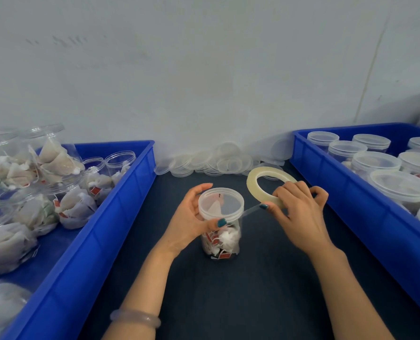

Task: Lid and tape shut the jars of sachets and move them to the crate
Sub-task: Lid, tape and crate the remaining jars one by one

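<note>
A clear jar of sachets (220, 239) stands on the dark table in the middle, with a translucent lid (220, 202) on top. My left hand (191, 217) grips the lid's rim, fingers behind it and thumb on the front. My right hand (299, 212) holds a roll of clear tape (265, 182) just right of the jar. A strip of tape (250, 210) runs from the roll to the lid's right edge. The blue crate on the right (346, 192) holds several lidded jars (375, 163).
A blue crate on the left (120, 204) holds several open jars of sachets (64, 168), some lying on their sides. A heap of loose lids (211, 160) lies against the white wall behind the jar. Dark table surface (228, 303) runs between the crates.
</note>
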The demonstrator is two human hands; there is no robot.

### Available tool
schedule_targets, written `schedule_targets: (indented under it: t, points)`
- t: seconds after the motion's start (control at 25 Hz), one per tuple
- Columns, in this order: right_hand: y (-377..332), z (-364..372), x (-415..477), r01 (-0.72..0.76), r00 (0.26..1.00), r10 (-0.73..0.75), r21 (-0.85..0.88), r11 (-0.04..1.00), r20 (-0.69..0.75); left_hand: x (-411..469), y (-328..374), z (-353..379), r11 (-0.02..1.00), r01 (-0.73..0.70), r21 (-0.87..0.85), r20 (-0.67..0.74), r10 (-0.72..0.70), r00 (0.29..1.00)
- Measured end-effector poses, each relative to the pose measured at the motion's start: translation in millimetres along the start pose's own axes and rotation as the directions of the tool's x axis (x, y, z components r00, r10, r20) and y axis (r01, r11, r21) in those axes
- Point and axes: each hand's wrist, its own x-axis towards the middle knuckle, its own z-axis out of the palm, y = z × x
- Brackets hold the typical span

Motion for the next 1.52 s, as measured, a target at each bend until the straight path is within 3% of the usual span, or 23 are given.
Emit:
schedule_targets:
  t: [0.32,0.64,0.88,1.12,1.36,1.52]
  points:
    - [-18.1,7.9,-1.7,0.007,0.998,-0.011,0.077,0.997,0.058,-7.5,4.4,-0.8,0.991,0.091,-0.094,0.185,-0.072,0.980]
    - [-23.8,9.7,-3.4,0.038,0.999,-0.041,0.076,0.996,0.035,-7.3,5.7,14.2,0.992,-0.079,0.098,0.069,0.073,0.995]
    - [-17.9,0.7,-3.2,0.109,0.993,-0.111,0.053,0.993,0.037,-4.8,4.6,-1.3,1.000,-0.020,-0.010,0.055,0.020,0.998]
    - [-21.3,-2.6,-2.0,-0.013,0.996,0.004,-0.103,0.995,-0.093,-7.4,7.5,-7.2,0.995,0.020,-0.095,0.104,-0.010,0.994]
    - [-21.3,9.6,-3.8,0.054,0.985,-0.071,0.105,0.993,0.156,-11.5,7.1,-5.8,0.987,0.054,-0.151,0.241,-0.016,0.970]
    - [-19.9,8.7,-2.3,0.048,0.983,-0.069,0.125,0.991,0.170,-12.9,15.2,-8.9,0.997,0.048,-0.063,0.276,-0.029,0.961]
